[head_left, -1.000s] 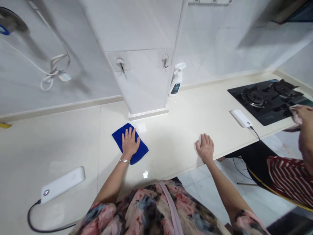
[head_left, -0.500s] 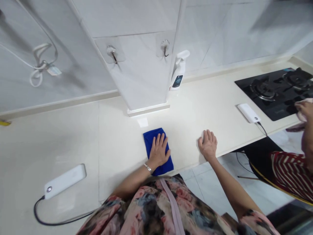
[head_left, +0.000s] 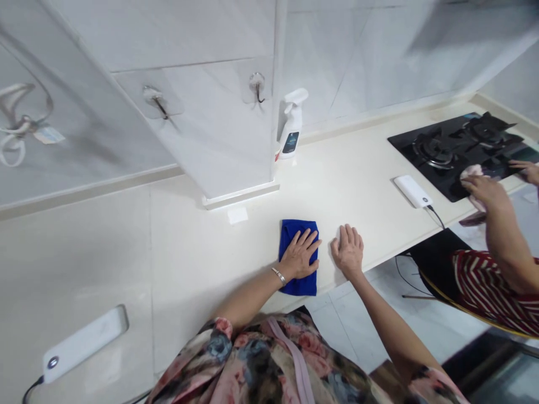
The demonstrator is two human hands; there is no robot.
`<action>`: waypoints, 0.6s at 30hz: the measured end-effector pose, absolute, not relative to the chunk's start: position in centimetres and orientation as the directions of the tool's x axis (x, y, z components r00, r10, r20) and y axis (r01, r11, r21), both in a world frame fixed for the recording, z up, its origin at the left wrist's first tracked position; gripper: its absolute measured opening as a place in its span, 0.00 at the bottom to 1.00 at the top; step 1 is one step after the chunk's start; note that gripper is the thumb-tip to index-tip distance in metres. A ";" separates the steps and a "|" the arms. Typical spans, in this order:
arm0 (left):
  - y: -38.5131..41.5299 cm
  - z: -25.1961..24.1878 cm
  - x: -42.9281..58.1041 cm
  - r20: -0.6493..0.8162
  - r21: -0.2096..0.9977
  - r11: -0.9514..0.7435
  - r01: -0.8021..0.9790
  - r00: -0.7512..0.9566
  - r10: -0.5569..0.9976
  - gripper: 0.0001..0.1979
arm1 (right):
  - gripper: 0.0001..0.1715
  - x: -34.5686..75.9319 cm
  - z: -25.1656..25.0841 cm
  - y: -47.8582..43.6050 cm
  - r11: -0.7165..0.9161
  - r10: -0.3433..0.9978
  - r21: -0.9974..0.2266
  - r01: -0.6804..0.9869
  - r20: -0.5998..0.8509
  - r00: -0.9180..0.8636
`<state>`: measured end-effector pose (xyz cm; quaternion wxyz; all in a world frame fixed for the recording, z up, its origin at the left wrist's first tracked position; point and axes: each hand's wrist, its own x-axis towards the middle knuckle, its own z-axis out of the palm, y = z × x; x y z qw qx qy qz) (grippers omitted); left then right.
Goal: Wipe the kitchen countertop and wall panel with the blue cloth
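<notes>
Seen from the head camera, the person's left hand (head_left: pixel 300 255) lies open and flat on a blue cloth (head_left: pixel 297 285), pressing without gripping it, and covers much of the cloth. The right hand (head_left: pixel 347 251) rests open on the counter just beside it, fingers spread and holding nothing; whatever is under its palm is hidden. Below both arms is a floral top (head_left: pixel 261 359) with a pink strap (head_left: pixel 290 353).

The cream counter (head_left: pixel 202 252) runs past both hands, above a tiled floor (head_left: pixel 349 331) to the right. Ahead of the hands, a white pillar (head_left: pixel 219 134) carries two wall hooks (head_left: pixel 256 84), with a spray bottle (head_left: pixel 292 126) at its foot and a small white paper (head_left: pixel 238 215) nearby. To the right of the right hand lie a white power bank (head_left: pixel 412 191) and a black gas hob (head_left: pixel 425 157), where a co-worker's hand (head_left: pixel 484 191) clutches a pinkish cloth (head_left: pixel 471 182). Left of the left hand, a second power bank (head_left: pixel 84 343) is cut off by the frame's lower edge.
</notes>
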<state>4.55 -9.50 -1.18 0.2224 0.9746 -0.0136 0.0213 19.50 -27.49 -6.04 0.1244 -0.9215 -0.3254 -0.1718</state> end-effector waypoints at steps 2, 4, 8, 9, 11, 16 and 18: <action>-9.2 -1.3 5.8 0.066 0.442 -0.896 -0.036 0.998 -0.008 0.33 | 0.32 19.4 -5.8 -27.4 -0.762 0.552 -0.115 0.638 0.399 0.732; -8.6 -1.4 7.0 0.081 0.453 -0.891 -0.030 0.997 0.008 0.31 | 0.32 19.4 -5.7 -27.3 -0.765 0.546 -0.121 0.632 0.399 0.737; -7.4 -1.4 9.3 0.114 0.465 -0.886 -0.007 0.992 0.052 0.30 | 0.32 19.4 -5.6 -27.2 -0.770 0.534 -0.145 0.621 0.385 0.753; -7.1 -1.4 9.9 0.119 0.465 -0.885 0.004 0.991 0.067 0.30 | 0.32 19.4 -5.6 -27.2 -0.771 0.533 -0.151 0.619 0.380 0.756; -6.4 -1.4 11.0 0.120 0.465 -0.885 0.030 0.988 0.097 0.30 | 0.33 19.4 -5.7 -27.2 -0.770 0.531 -0.159 0.618 0.376 0.759; -4.4 -1.2 13.2 0.119 0.450 -0.888 0.091 0.980 0.161 0.30 | 0.32 19.6 -5.9 -27.2 -0.763 0.527 -0.173 0.623 0.394 0.753; -3.5 -1.1 13.8 0.114 0.442 -0.890 0.109 0.978 0.177 0.30 | 0.32 19.7 -6.0 -27.2 -0.759 0.526 -0.178 0.626 0.399 0.751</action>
